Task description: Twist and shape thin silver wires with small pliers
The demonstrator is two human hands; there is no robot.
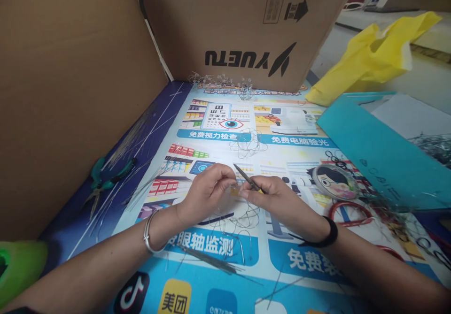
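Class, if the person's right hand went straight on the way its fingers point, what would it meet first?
Probably the left hand, which lies just across a small gap from the right hand; depth is hard to judge, so it might slip past instead.

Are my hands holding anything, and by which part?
Right hand: a slim pointed metal tool, by its yellow handle end. Left hand: apparently thin wire; which part can't be told.
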